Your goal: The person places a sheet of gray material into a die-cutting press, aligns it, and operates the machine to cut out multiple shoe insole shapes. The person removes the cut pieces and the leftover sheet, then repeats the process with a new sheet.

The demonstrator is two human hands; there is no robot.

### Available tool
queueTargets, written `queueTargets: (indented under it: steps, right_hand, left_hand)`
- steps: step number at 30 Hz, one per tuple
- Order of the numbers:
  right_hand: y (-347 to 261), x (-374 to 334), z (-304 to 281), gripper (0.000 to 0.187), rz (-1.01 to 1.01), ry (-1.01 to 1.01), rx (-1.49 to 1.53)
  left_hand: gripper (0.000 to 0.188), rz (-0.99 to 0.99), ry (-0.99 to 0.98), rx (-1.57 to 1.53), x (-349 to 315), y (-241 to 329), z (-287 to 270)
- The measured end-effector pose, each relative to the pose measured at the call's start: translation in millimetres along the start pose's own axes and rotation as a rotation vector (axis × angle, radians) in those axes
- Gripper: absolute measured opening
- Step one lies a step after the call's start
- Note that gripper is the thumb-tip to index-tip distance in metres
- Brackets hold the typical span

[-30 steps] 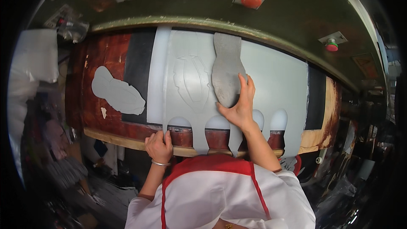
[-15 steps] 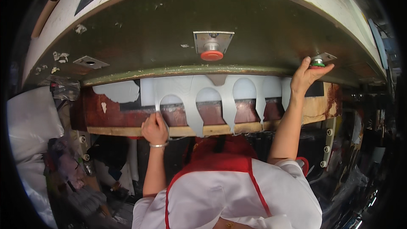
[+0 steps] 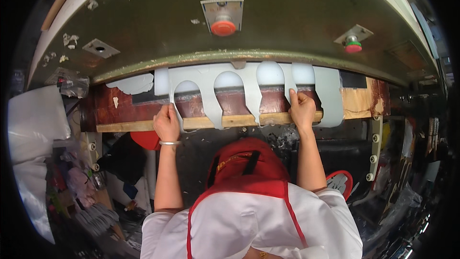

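Observation:
A pale grey sheet point(image 3: 328, 100) with a row of arched cut-outs lies on the work surface below a dark green machine head point(image 3: 158, 24). Its narrow strips hang towards me over the wooden front edge. My left hand point(image 3: 166, 124) pinches the leftmost strip between thumb and fingers. Farther right, my right hand point(image 3: 303, 110) pinches another strip near its tip. White board point(image 3: 229, 80) shows through the arches. The sheet's far edge is hidden under the machine head.
A red push button point(image 3: 223, 28) sticks out mid-front of the machine; a green-and-red one point(image 3: 353, 46) is at its right. Grey scrap point(image 3: 132, 84) lies at the left of the dark red bed point(image 3: 105, 108). Clear plastic bags point(image 3: 40, 124) stand far left; a red-rimmed container point(image 3: 349, 182) sits below right.
My right hand has left the right-hand button and come down and left onto the sheet's strip. My left hand keeps its pinch. The view has shifted, and more of the sheet's right end shows.

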State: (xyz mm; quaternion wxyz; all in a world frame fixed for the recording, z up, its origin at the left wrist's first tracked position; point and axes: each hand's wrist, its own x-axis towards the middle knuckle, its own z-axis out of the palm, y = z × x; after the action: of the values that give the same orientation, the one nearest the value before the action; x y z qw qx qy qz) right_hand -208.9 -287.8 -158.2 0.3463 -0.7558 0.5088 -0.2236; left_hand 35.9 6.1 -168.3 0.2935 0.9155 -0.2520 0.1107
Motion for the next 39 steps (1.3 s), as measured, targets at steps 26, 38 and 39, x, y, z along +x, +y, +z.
queueTargets:
  steps: [26,38,39]
  right_hand:
    - [-64.5,-128.9,-28.1,0.104,-0.185,-0.458,0.498]
    - [-17.7,-79.4,-28.1,0.108,-0.507,-0.193,-0.041]
    - [-19.9,-70.9,-27.7,0.108,-0.483,-0.237,-0.056]
  left_hand:
    - [0.023,-0.110,-0.282,0.052,-214.1,-36.1,-100.1]
    - [0.022,-0.103,-0.259,0.102,-182.3,-23.9,-86.4]
    - [0.022,-0.120,-0.264,0.100,-174.0,-21.9,-83.6]
